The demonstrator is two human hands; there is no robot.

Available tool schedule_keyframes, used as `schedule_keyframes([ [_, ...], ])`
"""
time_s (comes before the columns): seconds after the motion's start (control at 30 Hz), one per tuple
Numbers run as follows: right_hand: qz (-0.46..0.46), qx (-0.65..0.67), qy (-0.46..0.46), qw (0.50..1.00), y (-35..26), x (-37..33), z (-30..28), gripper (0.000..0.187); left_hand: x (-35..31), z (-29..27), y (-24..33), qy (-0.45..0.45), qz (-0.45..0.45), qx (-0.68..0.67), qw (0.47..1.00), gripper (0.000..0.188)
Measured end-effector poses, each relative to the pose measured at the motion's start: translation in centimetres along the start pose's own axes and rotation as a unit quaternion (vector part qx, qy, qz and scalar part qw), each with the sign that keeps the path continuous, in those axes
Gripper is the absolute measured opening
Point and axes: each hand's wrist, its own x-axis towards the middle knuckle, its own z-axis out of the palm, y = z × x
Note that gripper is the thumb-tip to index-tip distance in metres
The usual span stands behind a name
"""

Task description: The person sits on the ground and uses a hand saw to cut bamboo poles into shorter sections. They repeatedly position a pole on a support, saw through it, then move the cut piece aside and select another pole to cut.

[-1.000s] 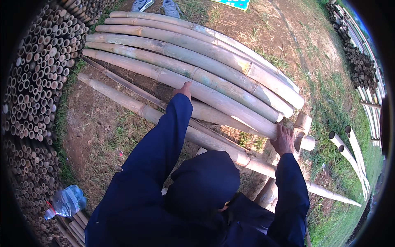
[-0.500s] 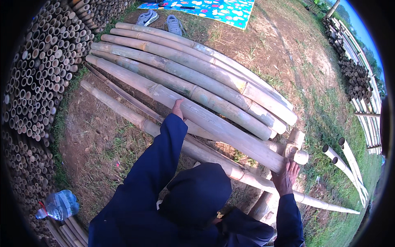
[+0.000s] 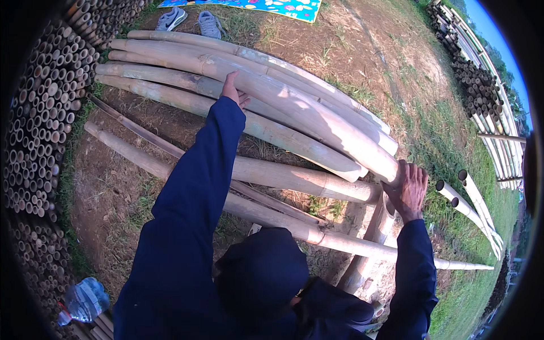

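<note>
Grass-patched earth (image 3: 113, 209) carries the action, and here's the thick bamboo pole (image 3: 317, 116), slanting across the row of bamboo poles (image 3: 283, 139)! Right hand (image 3: 412, 190) clasps its right end, fingers curled over; left hand (image 3: 233, 93) meets its near side, thumb up, how firmly it grips I can't tell. Nearer the body, a slimmer pole (image 3: 340, 241) runs across. Beyond the row, grey sneakers (image 3: 211, 25) sit near a blue floral mat (image 3: 294, 8); stacked bamboo (image 3: 48, 102) lines the earth's left edge.
</note>
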Motion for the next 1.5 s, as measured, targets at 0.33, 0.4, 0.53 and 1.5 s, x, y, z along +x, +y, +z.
schedule_keyframes([
  [0.33,0.069,-0.023,-0.130,0.989,7.3,15.2,8.1,0.076,-15.4,-6.9,1.7,-0.182,0.265,0.645,0.693,0.081],
  [0.4,0.066,-0.013,-0.155,0.986,7.3,16.4,9.3,0.075,-17.8,-10.1,1.1,-0.165,0.267,0.677,0.665,0.076],
  [0.53,0.126,0.091,-0.264,0.952,6.9,18.5,11.1,0.085,-18.7,-13.7,-2.5,-0.145,0.263,0.667,0.682,0.070],
  [1.5,-0.170,0.170,-0.097,0.966,-17.0,0.0,13.7,0.042,-10.0,-13.6,-5.8,-0.007,-0.046,0.647,0.761,0.065],
])
